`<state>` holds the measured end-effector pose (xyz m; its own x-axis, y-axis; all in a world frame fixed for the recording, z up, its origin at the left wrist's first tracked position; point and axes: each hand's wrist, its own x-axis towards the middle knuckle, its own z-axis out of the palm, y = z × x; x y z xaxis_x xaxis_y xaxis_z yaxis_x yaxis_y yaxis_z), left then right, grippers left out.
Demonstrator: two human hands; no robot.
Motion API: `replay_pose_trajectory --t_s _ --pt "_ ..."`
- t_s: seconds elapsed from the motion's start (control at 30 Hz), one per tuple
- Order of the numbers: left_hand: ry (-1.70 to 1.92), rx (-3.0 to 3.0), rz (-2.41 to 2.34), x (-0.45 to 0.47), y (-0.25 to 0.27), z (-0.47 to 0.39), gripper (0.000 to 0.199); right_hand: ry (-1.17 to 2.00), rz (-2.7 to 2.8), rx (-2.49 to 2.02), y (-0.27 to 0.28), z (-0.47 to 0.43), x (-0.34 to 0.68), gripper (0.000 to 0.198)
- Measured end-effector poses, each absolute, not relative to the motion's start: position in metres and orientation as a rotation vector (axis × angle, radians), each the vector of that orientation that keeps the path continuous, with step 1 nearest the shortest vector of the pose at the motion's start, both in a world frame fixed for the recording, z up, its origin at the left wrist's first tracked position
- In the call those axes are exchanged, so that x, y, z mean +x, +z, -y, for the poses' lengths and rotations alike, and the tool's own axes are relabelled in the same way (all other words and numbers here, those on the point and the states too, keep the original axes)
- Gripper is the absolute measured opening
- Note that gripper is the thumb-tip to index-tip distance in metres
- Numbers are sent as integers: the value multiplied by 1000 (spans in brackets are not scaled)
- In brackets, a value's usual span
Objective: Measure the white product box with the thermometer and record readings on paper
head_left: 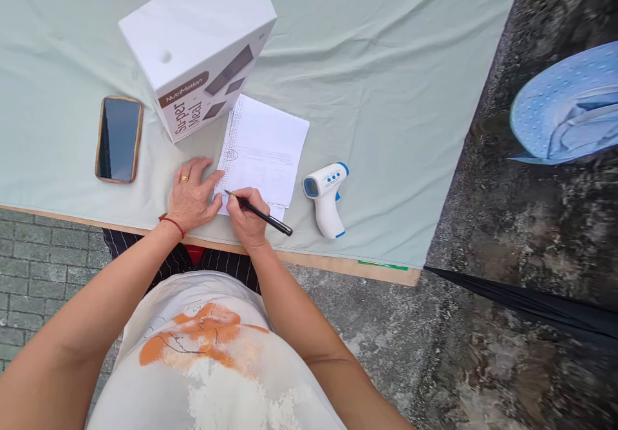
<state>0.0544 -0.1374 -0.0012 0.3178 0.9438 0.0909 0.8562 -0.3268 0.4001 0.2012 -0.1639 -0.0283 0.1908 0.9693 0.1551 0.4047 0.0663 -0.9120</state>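
Note:
Sheets of printed paper [270, 134] lie near the front edge of the cloth-covered table, with rows of small text and a circled mark at their left side. My right hand [248, 217] grips a black pen [265, 215], its tip touching or just above the paper's lower left part. With fingers spread, my left hand [193, 193] rests flat on the cloth, its fingertips at the paper's left edge. To the right of my right hand, a white and blue infrared thermometer [327, 199] lies on its side.
A white box [197, 37] stands just beyond the paper, touching or close to its left corner. A phone [118, 139] in a brown case lies to the left. Pale green cloth [396, 127] covers the table. Off its right side is a light blue hat [555, 108].

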Motion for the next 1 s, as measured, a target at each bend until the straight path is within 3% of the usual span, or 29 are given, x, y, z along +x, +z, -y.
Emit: replay_pose_trajectory --t_s 1.0 --pt "427 2250 -1631 55 -1 136 38 729 1407 -1503 -28 163 202 9"
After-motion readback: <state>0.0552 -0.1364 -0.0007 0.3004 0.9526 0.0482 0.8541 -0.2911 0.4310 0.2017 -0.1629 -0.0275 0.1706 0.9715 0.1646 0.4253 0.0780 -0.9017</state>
